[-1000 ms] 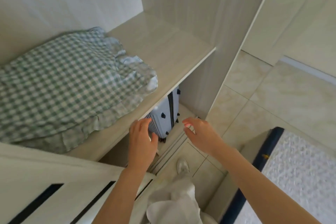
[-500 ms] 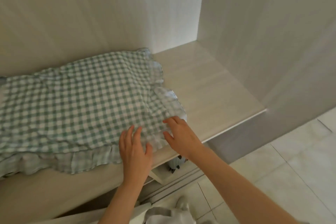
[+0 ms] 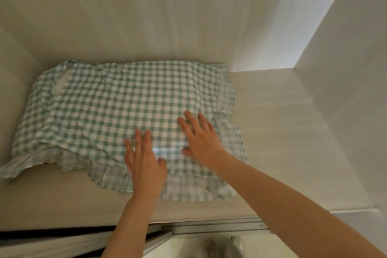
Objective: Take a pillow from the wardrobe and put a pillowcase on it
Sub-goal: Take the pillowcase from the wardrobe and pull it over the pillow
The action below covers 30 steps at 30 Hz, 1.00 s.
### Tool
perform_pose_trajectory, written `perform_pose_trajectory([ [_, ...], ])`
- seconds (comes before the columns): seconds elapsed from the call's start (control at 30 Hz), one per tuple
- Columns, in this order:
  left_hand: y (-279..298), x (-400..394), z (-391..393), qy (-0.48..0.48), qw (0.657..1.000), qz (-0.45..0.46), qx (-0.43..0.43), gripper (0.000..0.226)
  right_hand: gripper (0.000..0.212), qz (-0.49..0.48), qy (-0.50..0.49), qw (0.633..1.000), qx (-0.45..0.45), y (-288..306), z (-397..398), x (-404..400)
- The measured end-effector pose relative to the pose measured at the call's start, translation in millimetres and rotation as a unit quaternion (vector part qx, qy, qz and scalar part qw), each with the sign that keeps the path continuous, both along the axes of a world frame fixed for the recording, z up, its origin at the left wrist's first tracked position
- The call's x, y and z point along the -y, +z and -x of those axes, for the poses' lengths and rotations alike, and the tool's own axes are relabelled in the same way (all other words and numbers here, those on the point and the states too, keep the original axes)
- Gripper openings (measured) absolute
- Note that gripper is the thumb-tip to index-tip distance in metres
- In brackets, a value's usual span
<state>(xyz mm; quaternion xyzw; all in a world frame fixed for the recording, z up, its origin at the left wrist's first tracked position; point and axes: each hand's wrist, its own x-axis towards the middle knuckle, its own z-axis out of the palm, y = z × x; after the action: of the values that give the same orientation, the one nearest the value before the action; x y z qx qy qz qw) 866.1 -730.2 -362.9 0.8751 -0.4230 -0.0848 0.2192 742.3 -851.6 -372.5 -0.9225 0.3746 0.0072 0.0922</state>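
Note:
A green-and-white checked pillow with a ruffled edge [image 3: 109,111] lies flat on the pale wardrobe shelf [image 3: 282,153], filling its left and middle part. My left hand [image 3: 144,159] rests palm down on the pillow's near edge, fingers spread. My right hand [image 3: 201,134] lies flat on the pillow's right part, fingers apart, a little farther in. Neither hand has closed on the fabric. No separate pillowcase is in view.
The wardrobe's back wall [image 3: 167,16] and right side wall [image 3: 345,90] enclose the shelf. The shelf's right part is bare wood. A metal sliding-door track [image 3: 219,226] runs below the shelf's front edge. A door edge [image 3: 62,245] shows at bottom left.
Both hands rose from below the shelf edge and moved inward onto the pillow. My view swung up and left, so the whole pillow now shows and the floor is out of view.

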Motion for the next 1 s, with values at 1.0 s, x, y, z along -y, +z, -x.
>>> perform_pose_trajectory([
  [1.0,-11.6,-29.9,-36.4,-0.144,0.963,0.097,0.206,0.087,0.074,0.020,-0.084,0.981,0.172,10.4,79.6,-68.7],
])
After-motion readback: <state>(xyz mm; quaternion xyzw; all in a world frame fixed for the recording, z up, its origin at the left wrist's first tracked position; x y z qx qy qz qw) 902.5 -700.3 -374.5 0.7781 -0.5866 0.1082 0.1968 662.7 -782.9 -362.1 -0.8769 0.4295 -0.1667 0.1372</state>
